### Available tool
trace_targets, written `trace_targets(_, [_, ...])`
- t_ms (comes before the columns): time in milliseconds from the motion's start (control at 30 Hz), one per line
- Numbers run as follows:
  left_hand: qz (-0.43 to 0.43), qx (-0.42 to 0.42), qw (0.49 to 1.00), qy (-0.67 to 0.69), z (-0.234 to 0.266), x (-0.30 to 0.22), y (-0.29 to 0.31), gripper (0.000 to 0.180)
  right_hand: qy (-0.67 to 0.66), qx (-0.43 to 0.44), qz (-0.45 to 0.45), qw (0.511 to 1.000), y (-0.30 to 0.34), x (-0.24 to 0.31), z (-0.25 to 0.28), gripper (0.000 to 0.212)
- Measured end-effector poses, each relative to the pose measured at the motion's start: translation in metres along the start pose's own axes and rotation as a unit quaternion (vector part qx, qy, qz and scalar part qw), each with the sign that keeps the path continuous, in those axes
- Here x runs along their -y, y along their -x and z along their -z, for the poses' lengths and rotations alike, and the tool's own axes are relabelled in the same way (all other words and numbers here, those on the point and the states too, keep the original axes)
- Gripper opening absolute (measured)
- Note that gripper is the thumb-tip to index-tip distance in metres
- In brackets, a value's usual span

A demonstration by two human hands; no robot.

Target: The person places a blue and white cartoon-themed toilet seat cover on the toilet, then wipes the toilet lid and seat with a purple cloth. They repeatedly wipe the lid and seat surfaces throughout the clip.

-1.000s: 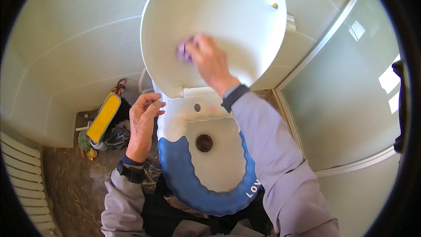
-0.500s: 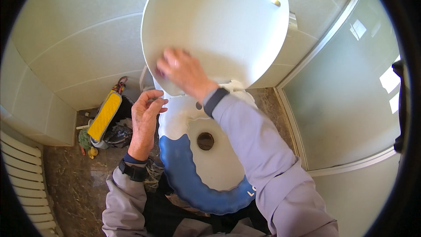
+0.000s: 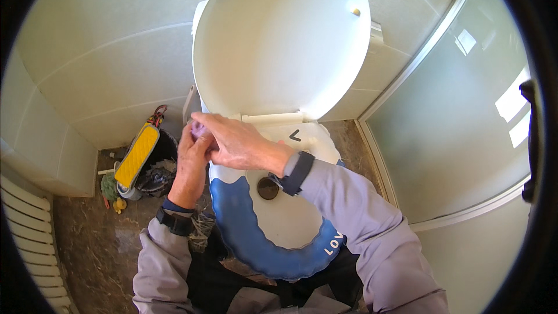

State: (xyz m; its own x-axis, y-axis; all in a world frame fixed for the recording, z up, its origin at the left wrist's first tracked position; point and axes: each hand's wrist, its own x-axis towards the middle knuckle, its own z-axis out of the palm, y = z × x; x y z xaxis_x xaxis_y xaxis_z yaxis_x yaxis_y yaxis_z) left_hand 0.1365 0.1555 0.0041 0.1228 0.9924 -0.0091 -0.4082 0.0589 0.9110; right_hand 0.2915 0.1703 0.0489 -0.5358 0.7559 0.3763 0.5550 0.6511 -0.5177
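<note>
Over the left rim of the toilet, my two hands meet around a small crumpled pinkish-purple cloth (image 3: 199,129), mostly hidden by fingers. My left hand (image 3: 190,166) is closed at its left side. Across its top reaches my right hand (image 3: 241,142), fingers curled over the cloth. Behind them stands the raised white toilet lid (image 3: 282,40), its inner face towards me. A padded seat cover (image 3: 235,203), blue in front and white at the back, lies on the seat around the toilet bowl (image 3: 288,224), with a dark drain hole.
At left, a black-lined bin (image 3: 160,177) stands beside a yellow flat mop pad (image 3: 137,156) and small items on the brown floor. A white radiator (image 3: 26,238) lines the left edge. A frosted glass shower panel (image 3: 453,139) bounds the right.
My right hand has left the lid's lower inner face and come down to my left hand with the cloth. My left hand has closed from an open, loosely curled pose.
</note>
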Motion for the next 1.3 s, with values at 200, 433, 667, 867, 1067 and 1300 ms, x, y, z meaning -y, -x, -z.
trace_targets(200, [-0.011, -0.019, 0.999, 0.035, -0.001, -0.002, -0.002, 0.035, -0.007, -0.018, -0.113, 0.993, 0.012, 0.003, 0.026, 0.054])
trace_targets(433, [0.049, 0.191, 0.975, 0.104, -0.013, -0.007, 0.006, 0.045, -0.105, -0.122, -0.12, 0.98, 0.046, -0.013, -0.009, 0.033])
trace_targets(667, [0.051, 0.114, 0.992, -0.004, -0.018, -0.001, 0.001, 0.061, 0.049, -0.152, -0.076, 0.984, 0.03, -0.019, 0.027, 0.021])
trace_targets(867, [0.074, 0.071, 0.994, 0.025, -0.013, 0.001, -0.003, 0.034, 0.061, -0.116, 0.05, 0.99, 0.039, -0.012, 0.016, 0.04])
trace_targets(1067, [0.06, 0.084, 0.994, -0.036, -0.014, 0.002, 0.003, 0.034, 0.145, -0.071, -0.038, 0.986, 0.044, -0.059, 0.041, 0.032])
trace_targets(1300, [0.048, 0.038, 0.997, -0.038, -0.008, -0.008, 0.003, 0.028, 0.346, -0.196, -0.019, 0.917, 0.016, -0.117, 0.101, 0.027])
